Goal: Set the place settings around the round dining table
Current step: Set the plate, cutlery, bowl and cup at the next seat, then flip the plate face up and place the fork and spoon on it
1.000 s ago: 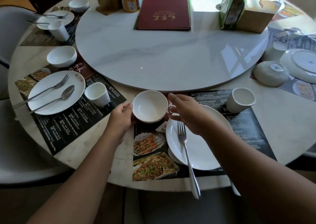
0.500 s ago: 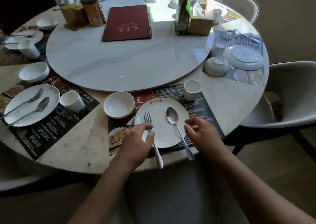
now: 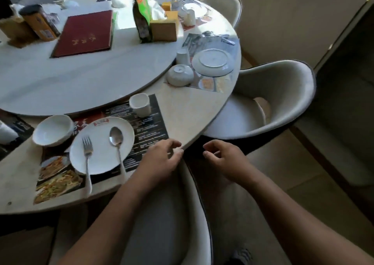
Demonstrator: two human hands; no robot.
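Fingers (image 3: 172, 143) loosely curled: left hand (image 3: 162, 160), right hand (image 3: 226, 159) empty.

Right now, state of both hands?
Left hand: open, loosely curled, holding nothing.
Right hand: open, loosely curled, holding nothing.

Near placemat (image 3: 150, 123): one plate (image 3: 101, 159); one bowl (image 3: 53, 130); one cup (image 3: 140, 105); one fork (image 3: 87, 155); one spoon (image 3: 116, 137)

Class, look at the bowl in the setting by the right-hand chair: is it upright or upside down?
Upside down: the bowl rests on its rim, with its foot ring facing up.
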